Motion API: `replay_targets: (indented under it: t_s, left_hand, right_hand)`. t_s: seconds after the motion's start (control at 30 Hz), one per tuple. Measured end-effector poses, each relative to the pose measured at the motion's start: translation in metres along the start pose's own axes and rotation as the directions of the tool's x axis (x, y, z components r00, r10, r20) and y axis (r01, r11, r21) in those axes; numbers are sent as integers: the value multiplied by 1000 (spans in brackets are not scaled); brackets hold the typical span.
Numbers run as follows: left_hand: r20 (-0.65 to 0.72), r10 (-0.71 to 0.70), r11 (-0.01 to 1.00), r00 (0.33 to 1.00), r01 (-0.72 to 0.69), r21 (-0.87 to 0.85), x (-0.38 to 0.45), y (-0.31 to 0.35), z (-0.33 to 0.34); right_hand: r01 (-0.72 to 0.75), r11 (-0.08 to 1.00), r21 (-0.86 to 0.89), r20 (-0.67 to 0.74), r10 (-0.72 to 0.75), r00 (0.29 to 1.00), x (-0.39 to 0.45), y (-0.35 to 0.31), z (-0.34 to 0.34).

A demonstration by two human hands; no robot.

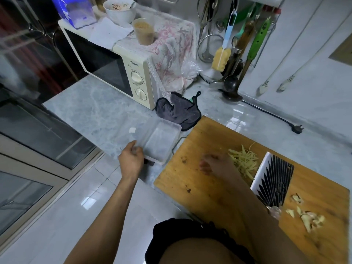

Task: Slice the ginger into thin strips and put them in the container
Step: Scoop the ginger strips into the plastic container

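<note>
**Ginger strips on board, container held at its near corner**

Counter (99, 111): pale marbled stone, running from centre left to the right edge of the frame.

Microwave (114, 73): cream, upper centre-left, standing on the counter. A flowered cloth (171, 42) drapes its top; on it sit a white bowl (119, 12) and a plastic cup (144, 31) with tan contents.

Cutting board (209, 183): wooden, lower right, lying on the counter. It carries all the ginger seen.

Container (162, 141): clear plastic, rectangular, centre of frame, just beside the board's left edge. No ginger can be seen inside it.

Slicer (274, 180): white frame with dark blades, lying on the board right of centre.

Dark cloth (179, 111): crumpled on the counter between microwave and board.

Left hand (131, 159): centre of frame, fingers curled over the container's near-left corner, gripping the rim.

Right hand (215, 164): blurred, over the board just left of the strips. Whether its fingers are apart or pinched on anything cannot be told.

Ginger strips (243, 161): pale yellow heap on the board, between the right hand and the slicer, touching the slicer's left edge.

Ginger scraps (308, 218): a few peel pieces at the board's lower right, apart from the strips.
</note>
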State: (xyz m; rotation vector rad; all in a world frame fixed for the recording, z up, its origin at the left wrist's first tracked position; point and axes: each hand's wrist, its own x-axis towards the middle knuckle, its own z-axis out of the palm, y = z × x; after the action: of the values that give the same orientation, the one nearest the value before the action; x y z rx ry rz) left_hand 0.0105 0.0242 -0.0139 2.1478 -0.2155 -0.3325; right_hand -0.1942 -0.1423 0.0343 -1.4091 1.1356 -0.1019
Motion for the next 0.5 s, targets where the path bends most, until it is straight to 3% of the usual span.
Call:
replay_targets:
  t_s: [0.1, 0.2, 0.27, 0.4, 0.5]
  left_hand:
    - [53, 19, 998, 998, -22, 66, -4, -3, -4]
    - [-56, 219, 965, 974, -208, 157, -20, -3, -10]
    - [-78, 322, 944, 943, -314, 98, -38, 8, -10]
    - [146, 388, 920, 910, -374, -114, -74, 32, 8]
    - [325, 401, 915, 856, -363, -174, -93, 43, 33]
  right_hand:
    - [-22, 999, -33, 27, 23, 999, -6, 8, 5]
    - [-13, 999, -39, 3, 13, 1000, -12, 15, 1]
    - [10, 1000, -19, -26, -10, 1000, -20, 20, -9]
    - [58, 997, -52, -107, -63, 992, -40, 30, -32]
    - [108, 983, -150, -200, -138, 970, -58, 37, -51]
